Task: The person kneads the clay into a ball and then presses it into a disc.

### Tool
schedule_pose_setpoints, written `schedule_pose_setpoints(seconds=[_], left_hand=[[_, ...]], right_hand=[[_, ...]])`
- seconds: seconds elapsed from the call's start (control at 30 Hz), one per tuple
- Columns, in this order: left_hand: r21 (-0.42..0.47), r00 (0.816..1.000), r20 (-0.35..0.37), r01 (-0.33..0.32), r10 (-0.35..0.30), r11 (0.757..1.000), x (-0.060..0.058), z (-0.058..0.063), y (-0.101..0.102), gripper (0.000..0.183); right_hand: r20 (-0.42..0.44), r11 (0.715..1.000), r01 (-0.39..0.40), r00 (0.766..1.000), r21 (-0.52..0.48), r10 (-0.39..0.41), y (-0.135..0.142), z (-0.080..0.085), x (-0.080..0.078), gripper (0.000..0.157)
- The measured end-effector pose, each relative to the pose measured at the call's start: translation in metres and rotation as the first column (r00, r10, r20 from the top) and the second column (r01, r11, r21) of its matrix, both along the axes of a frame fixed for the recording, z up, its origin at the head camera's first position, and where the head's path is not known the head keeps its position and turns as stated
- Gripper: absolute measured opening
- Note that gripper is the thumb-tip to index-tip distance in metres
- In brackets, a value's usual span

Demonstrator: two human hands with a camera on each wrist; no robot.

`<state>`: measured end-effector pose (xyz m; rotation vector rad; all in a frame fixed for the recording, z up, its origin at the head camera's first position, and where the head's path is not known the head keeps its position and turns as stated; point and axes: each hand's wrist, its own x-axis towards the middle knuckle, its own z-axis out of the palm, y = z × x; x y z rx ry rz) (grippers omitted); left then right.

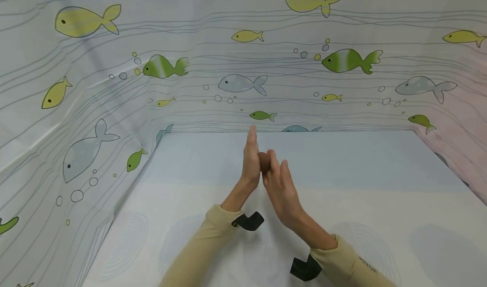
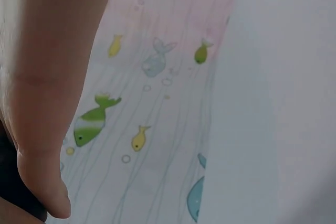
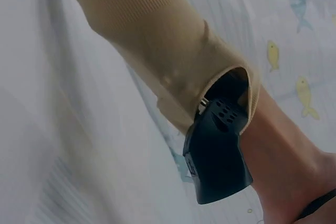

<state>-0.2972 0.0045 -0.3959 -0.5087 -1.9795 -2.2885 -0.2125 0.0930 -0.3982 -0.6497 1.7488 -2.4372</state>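
A small brown ball [image 1: 264, 162], seemingly of clay or dough, is between the two hands in the head view. My left hand [image 1: 251, 158] stands upright with straight fingers, its palm side against the ball's left. On the other side, the right hand [image 1: 280, 189] leans inward, its extended fingers touching the ball's right. Part of a hand [image 2: 47, 87] fills the left side of the left wrist view, where the ball is not seen. The right wrist view shows the other arm's beige sleeve [image 3: 152, 45] and bare wrist [image 3: 278, 140].
Beneath the hands lies a white table surface [image 1: 190, 164] with pale blue patterns. A fish-printed curtain [image 1: 213, 58] hangs along the back and sides. Black wrist cameras stick out from both cuffs, the left camera [image 1: 249, 221] and the right camera [image 1: 306, 268].
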Motion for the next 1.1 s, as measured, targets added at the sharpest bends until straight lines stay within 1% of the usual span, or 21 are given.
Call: schedule_pose_setpoints(seconds=[0.1,0.17,0.27,0.43,0.5,0.7,0.83,0.93,1.03,1.1], left_hand=[[0.008,0.999,-0.004,0.038,-0.038,0.999,0.006,-0.005,0.005,0.072],[-0.002,0.998,-0.005,0.058,-0.058,0.998,0.01,-0.009,0.009,0.072],[-0.023,0.997,-0.01,0.08,-0.081,0.996,0.016,-0.013,0.013,0.072],[-0.073,0.995,-0.03,0.093,-0.095,0.993,0.023,-0.02,0.018,0.072],[-0.087,0.994,-0.029,0.106,-0.109,0.991,0.026,-0.023,0.02,0.072],[-0.119,0.985,-0.039,0.163,-0.169,0.979,0.038,-0.026,0.022,0.075],[-0.12,0.975,-0.038,0.212,-0.218,0.97,0.045,-0.023,0.024,0.079],[-0.126,0.965,-0.022,0.255,-0.26,0.959,0.052,-0.018,0.024,0.08],[-0.14,0.955,-0.007,0.292,-0.296,0.946,0.06,-0.01,0.025,0.081],[-0.152,0.948,-0.009,0.313,-0.318,0.937,0.067,-0.005,0.027,0.081]], right_hand=[[-0.015,0.999,0.043,0.999,-0.033,-0.044,0.002,0.0,-0.006,0.072],[-0.033,0.996,0.073,0.997,-0.053,-0.075,0.003,-0.002,-0.011,0.072],[-0.034,0.992,0.116,0.992,-0.054,-0.118,0.007,-0.005,-0.018,0.072],[0.027,0.986,0.164,0.986,-0.041,-0.163,0.012,-0.011,-0.025,0.072],[0.032,0.981,0.191,0.981,-0.044,-0.19,0.014,-0.013,-0.029,0.071],[0.098,0.95,0.301,0.951,-0.078,-0.293,0.02,-0.013,-0.041,0.073],[0.124,0.928,0.351,0.933,-0.123,-0.336,0.026,-0.01,-0.05,0.071],[0.127,0.913,0.375,0.925,-0.163,-0.358,0.032,-0.005,-0.056,0.07],[0.133,0.9,0.38,0.924,-0.214,-0.358,0.04,0.002,-0.063,0.069],[0.136,0.894,0.373,0.927,-0.246,-0.349,0.046,0.006,-0.068,0.069]])
